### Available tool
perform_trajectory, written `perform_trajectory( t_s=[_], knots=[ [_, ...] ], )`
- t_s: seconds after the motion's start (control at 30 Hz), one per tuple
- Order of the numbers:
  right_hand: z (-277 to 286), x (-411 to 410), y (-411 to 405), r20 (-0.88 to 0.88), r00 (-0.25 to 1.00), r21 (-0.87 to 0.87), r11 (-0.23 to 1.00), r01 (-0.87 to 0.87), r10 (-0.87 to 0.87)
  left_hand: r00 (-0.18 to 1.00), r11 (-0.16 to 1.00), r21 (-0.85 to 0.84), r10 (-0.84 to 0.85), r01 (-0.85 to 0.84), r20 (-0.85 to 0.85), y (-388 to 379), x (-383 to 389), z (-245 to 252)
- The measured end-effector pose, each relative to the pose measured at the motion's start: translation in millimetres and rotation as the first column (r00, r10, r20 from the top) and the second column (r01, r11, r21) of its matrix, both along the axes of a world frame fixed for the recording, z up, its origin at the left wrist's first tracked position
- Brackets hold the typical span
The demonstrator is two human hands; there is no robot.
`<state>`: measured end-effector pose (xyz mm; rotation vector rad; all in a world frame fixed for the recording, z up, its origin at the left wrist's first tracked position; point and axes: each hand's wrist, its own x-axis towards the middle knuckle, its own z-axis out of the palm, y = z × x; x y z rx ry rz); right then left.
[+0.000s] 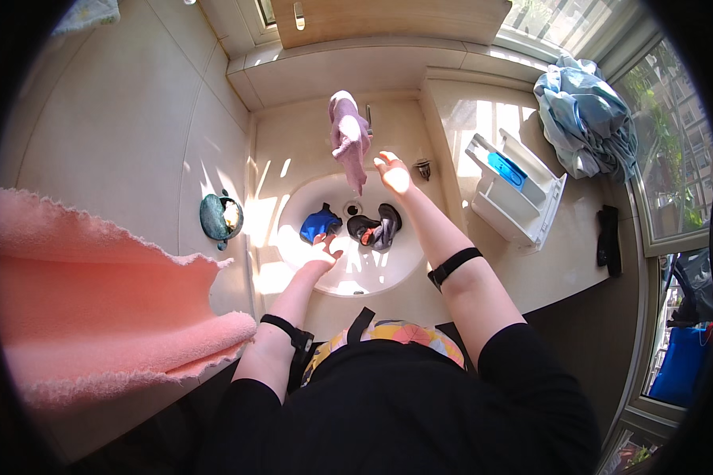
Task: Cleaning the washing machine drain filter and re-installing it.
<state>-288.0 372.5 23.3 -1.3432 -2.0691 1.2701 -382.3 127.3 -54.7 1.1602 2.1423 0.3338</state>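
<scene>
In the white oval sink [362,276], my left hand [324,252] hangs over the near edge of a blue fabric item [321,225] with dark trim. Its fingers are spread and hold nothing; whether they touch the fabric is unclear. To the right of the drain [352,208] lies a crumpled black-and-grey fabric item [380,227] with an orange patch. My right hand [394,172] is raised near the sink's far right rim, fingers apart and holding nothing. Just left of it, a mauve cloth [349,133] drapes over the faucet [369,119], hiding most of it.
A detergent drawer [514,190] with a blue insert rests on the right counter, beside a bundle of blue fabric [585,116]. A metal drain stopper [423,169] sits behind the sink. Left are a green soap dish [214,217] and a hanging pink towel [95,297].
</scene>
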Motion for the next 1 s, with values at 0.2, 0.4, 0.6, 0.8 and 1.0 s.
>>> perform_trajectory(
  t_s=[0.2,0.4,0.6,0.8,1.0],
  knots=[
    [-18.5,-68.3,46.3,-0.357,0.928,-0.277,0.961,0.007,-0.109,0.994,0.995,0.091,-0.042,0.033,0.098,24.1,8.0,-3.7],
    [-56.4,-79.8,101.2,-0.202,0.97,-0.006,0.99,-0.139,0.135,0.96,0.962,0.177,-0.235,0.208,0.152,65.4,37.2,7.5],
    [-71.7,-91.5,96.3,-0.236,0.966,0.003,0.994,-0.108,0.106,0.954,0.95,0.205,-0.267,0.236,0.138,67.3,46.6,-23.0],
    [-72.5,-83.5,98.3,-0.241,0.964,-0.052,0.991,-0.123,0.108,0.973,0.966,0.13,-0.229,0.224,0.023,70.8,50.5,-32.1],
    [-34.8,-61.2,16.8,-0.021,0.999,-0.083,0.996,-0.028,0.026,0.938,0.942,-0.043,-0.327,0.334,0.112,51.4,54.6,-55.4]
  ],
)
